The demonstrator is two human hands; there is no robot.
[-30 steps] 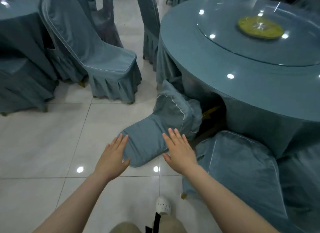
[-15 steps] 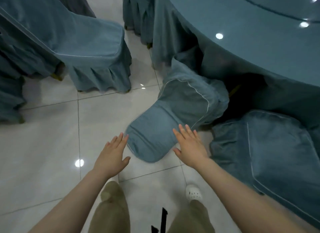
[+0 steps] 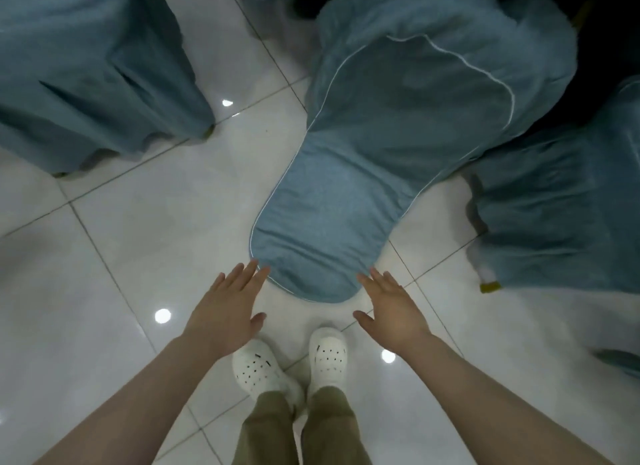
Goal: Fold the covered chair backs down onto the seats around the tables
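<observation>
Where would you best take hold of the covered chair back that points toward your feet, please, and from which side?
Take the chair back by its rounded near end, coming from your own side with one grip on each side of it. That end is the narrowest part and juts out toward you; the left grip and right grip flank it, open.

The covered chair back (image 3: 325, 222) reaches from its seat (image 3: 415, 94) toward the person, top end nearest. The left hand (image 3: 225, 312) is at that end's left corner and the right hand (image 3: 391, 312) at its right corner. Two shoes (image 3: 258, 367) stand on the floor (image 3: 138, 256) between the hands, nearer the person. A second covered chair (image 3: 86, 76) stands at far left. A third covered chair (image 3: 554, 222) stands just right of the seat.
</observation>
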